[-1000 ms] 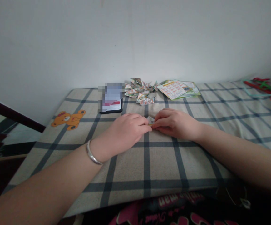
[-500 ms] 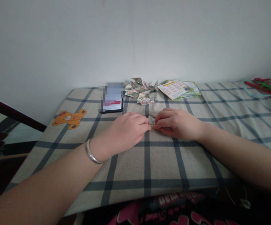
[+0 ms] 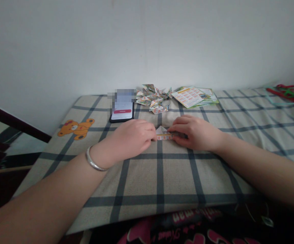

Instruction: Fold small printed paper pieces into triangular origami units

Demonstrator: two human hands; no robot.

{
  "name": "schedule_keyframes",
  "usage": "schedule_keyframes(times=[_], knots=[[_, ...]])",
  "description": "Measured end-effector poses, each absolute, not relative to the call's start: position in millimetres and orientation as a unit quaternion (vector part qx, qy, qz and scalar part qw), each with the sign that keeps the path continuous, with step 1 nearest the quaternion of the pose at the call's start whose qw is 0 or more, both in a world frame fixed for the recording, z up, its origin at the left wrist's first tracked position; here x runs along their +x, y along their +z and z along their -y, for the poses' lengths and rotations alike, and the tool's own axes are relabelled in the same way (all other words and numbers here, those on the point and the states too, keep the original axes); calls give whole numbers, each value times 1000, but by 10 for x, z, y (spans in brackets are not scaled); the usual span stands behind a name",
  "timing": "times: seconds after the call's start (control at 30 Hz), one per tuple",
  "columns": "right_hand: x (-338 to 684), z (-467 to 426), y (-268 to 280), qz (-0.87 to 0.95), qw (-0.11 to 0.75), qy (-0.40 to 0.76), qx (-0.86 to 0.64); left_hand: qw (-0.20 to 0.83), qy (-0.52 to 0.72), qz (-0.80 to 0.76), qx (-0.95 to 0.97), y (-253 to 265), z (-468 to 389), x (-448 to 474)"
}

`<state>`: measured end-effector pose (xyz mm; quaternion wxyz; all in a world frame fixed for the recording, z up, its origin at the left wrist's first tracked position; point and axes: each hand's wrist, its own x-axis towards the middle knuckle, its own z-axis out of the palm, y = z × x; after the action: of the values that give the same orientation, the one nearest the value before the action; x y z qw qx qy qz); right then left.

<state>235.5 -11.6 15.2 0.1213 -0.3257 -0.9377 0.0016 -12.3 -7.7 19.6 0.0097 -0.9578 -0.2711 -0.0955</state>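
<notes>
Between my hands a small piece of folded printed paper [image 3: 164, 135] lies on the checked tablecloth, with a white peak at the top and a coloured printed strip along its lower edge. My left hand [image 3: 138, 138] is closed on its left end, the fingertips pressed together there. At the right end, my right hand [image 3: 194, 133] pinches it between thumb and fingers. Parts of both ends are hidden by my fingers. Just beyond are several folded paper pieces [image 3: 159, 107] in the same kind of print.
A phone [image 3: 123, 115] with a lit, partly blurred screen stands at the back left. Printed sheets [image 3: 189, 97] lie in a stack right of the folded pieces. A bear picture [image 3: 75, 128] is at left. Red and green strips [image 3: 288, 92] lie far right on the tablecloth [image 3: 177, 176].
My left hand has shifted left and my right fingers have moved slightly up, so more of the folded paper shows between them. Both hands still hold it.
</notes>
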Motion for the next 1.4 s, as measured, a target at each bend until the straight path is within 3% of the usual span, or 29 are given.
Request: schedule_keyframes(times=[0.73,1.4], knots=[[2320,105,127,919,142,26,-368,62,-116,224,-966,56,43,-120],[2130,247,132,900,97,-79,-417,68,-146,284,-945,48,90,-46]])
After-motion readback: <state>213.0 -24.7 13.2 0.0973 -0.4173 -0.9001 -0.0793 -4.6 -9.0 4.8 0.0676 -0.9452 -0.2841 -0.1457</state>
